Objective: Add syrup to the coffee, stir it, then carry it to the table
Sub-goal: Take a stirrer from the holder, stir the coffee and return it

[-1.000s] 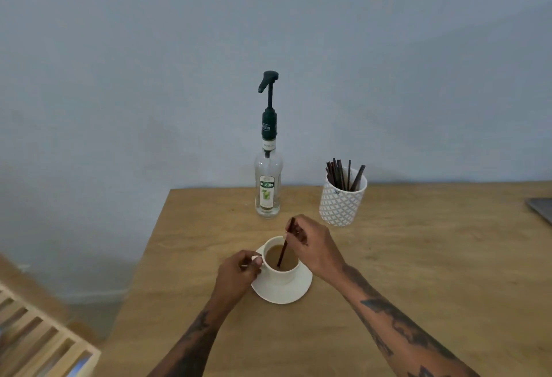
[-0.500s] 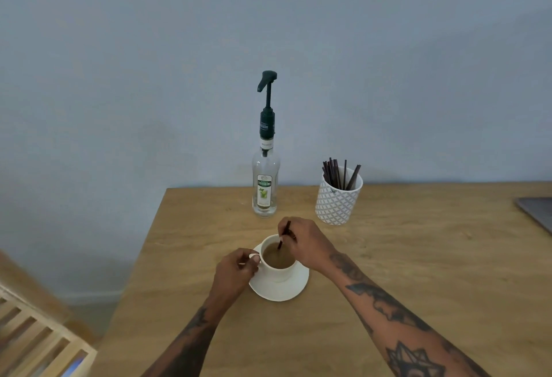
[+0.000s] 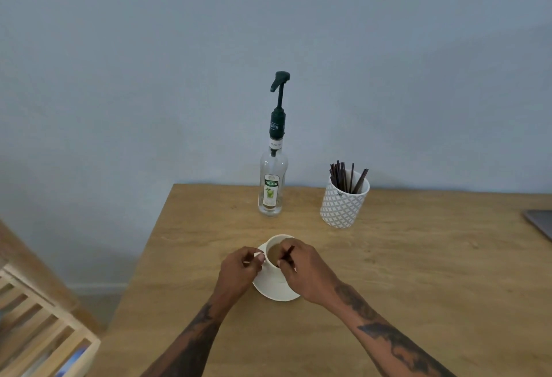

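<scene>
Pale blue-grey wall (image 3: 149, 63) fills the upper view, bare and matte. Below it runs the bench (image 3: 418, 287), light wood with visible grain, its left edge dropping toward a slatted wooden frame (image 3: 38, 326) in the lower left corner. A grey slab (image 3: 540, 223) sits cut off at the right edge; what it is I cannot tell.

Near the wall stands the syrup bottle (image 3: 272, 185), clear glass with a dark pump, upright. To its right is a white patterned pot (image 3: 344, 206) of dark sticks.

The cup (image 3: 276, 252) of coffee sits on its saucer (image 3: 276, 290) near the bench's front left. The left hand (image 3: 240, 272) pinches the cup's handle, fingers pressed together. The right hand (image 3: 307, 275) pinches a stirrer (image 3: 286, 255) whose lower end dips in the coffee.

Stirring seems the step in hand; the carry remains. The coffee stands high, so a brisk stroke could slop it onto the saucer. On lifting, the cup may slide on the saucer if tilted, and the stirrer left in could tip out.
</scene>
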